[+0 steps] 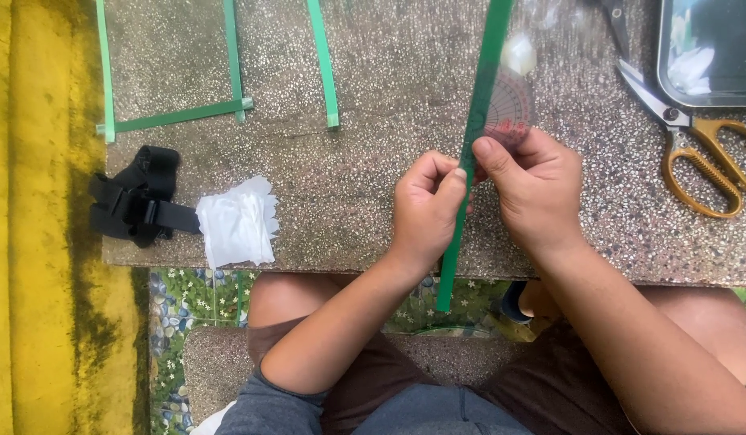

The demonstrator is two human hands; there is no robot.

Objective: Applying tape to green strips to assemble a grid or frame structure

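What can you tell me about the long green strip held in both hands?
The green strip is long, narrow and flat, and looks like stiff plastic strapping. It runs nearly upright through the picture, from the top edge down past the table edge to above the knees. The left hand and right hand pinch it at mid-length. A clear protractor lies behind it.
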